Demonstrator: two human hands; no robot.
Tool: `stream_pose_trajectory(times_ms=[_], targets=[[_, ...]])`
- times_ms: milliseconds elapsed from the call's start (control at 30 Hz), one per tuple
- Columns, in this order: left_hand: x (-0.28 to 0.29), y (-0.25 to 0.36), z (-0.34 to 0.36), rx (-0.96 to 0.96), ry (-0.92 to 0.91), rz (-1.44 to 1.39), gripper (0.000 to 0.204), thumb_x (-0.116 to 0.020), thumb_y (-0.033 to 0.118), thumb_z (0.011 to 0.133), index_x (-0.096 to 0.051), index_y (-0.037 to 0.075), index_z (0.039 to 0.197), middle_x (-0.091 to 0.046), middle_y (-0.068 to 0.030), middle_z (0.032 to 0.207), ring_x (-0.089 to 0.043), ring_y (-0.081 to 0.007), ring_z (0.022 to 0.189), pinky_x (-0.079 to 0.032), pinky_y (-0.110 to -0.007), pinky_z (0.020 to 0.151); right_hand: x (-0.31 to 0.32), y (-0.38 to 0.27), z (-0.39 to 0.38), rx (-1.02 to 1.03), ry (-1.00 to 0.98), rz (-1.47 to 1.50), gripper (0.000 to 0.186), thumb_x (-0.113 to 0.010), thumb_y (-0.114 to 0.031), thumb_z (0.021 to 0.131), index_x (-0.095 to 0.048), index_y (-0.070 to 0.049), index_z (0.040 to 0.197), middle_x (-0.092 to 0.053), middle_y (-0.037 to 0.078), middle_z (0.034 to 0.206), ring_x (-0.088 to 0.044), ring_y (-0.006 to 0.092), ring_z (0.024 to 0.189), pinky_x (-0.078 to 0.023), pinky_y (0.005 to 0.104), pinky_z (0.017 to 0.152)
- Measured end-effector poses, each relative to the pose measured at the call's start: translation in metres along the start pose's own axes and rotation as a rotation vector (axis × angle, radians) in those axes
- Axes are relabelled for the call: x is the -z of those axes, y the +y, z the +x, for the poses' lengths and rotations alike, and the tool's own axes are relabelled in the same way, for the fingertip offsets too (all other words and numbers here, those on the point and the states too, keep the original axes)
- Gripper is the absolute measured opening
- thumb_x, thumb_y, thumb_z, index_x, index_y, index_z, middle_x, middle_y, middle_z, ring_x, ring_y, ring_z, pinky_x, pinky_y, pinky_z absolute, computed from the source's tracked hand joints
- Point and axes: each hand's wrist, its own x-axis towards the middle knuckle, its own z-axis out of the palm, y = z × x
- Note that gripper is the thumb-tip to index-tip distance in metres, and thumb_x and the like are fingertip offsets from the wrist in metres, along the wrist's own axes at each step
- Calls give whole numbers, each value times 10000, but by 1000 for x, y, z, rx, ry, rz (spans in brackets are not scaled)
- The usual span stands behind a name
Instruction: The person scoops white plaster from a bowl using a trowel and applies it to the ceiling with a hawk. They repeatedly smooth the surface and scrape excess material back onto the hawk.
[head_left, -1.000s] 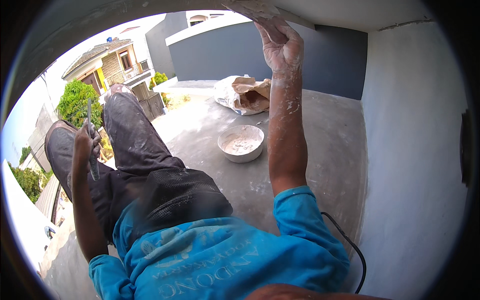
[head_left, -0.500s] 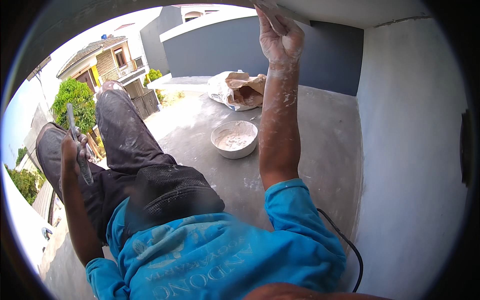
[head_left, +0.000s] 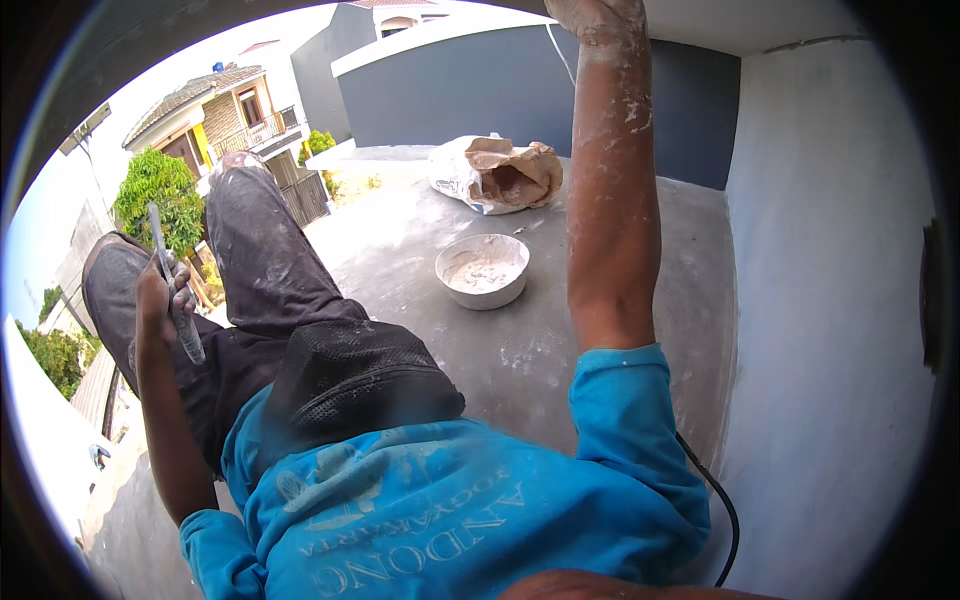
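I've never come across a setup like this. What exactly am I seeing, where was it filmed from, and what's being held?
There is no machine here: a person works with bare hands. The view comes from a wide fisheye camera worn on their head, looking down past their own body, so straight edges bend near the rim. The left hand grips a long, flat, greyish tool. The right hand is raised and cut off by the top edge, so I cannot tell what it holds. On the grey floor stand a white bowl of pale, lumpy material and, beyond it, an opened sack.
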Motion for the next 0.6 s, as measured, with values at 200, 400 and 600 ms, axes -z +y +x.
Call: stream_pose_trajectory(times_ms=[200, 400, 600], targets=[[11, -6, -2, -51, 16, -125, 264, -352, 365, 1052, -432, 140, 937, -438, 5, 684, -407, -82, 473, -389, -268, 448, 114, 25, -18, 846, -215, -442, 445, -567, 20, 826, -482, 55, 1261, -602, 175, 1158, -613, 326, 1105, -502, 475, 1026], [2, -2, -15, -55, 60, -34, 233, -400, 322, 1044, -477, 103, 1062, -517, -18, 736, -485, -103, 551, -440, -285, 519, 132, 25, 18, 1056, 93, -729, 481, -619, -27, 815, -465, 12, 1270, -546, 124, 1211, -561, 245, 1111, -456, 411, 1048], [6, -6, -18, -75, -90, -43, 232, -395, 298, 1042, -487, 89, 1083, -537, -27, 804, -517, -110, 602, -467, -307, 568, 124, 23, 41, 889, 18, -906, 505, -505, -107, 914, -321, 56, 1355, -524, 245, 1238, -598, 352, 1091, -542, 414, 931]])
